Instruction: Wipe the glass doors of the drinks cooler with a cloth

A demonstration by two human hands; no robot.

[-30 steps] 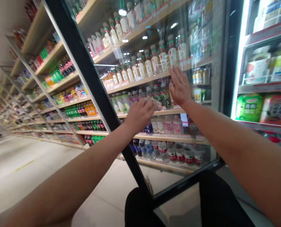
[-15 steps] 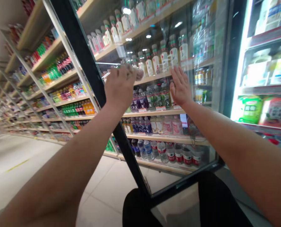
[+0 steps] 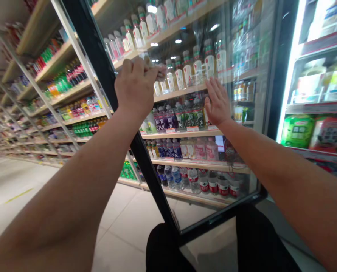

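A black-framed glass door (image 3: 213, 221) of a drinks cooler stands swung out in front of me. My left hand (image 3: 135, 88) is raised at the door's left side, its fingers curled around what looks like a crumpled, pinkish-grey cloth (image 3: 159, 71) against the glass. Most of the cloth is hidden behind the fingers, and its edges are blurred. My right hand (image 3: 218, 101) lies flat on the pane further right, fingers stretched out, holding nothing. Bottles on shelves show through or in the glass behind both hands.
Shelves of bottled drinks (image 3: 69, 90) run along the left. On the right, the lit cooler holds bottles and a green pack (image 3: 297, 130). Pale floor tiles (image 3: 125, 223) lie below, and my black-clad knees (image 3: 259, 238) are near the door's bottom edge.
My left hand has moved left and up along the glass with the cloth, closer to the door's black frame. My right hand has stayed in place on the pane.
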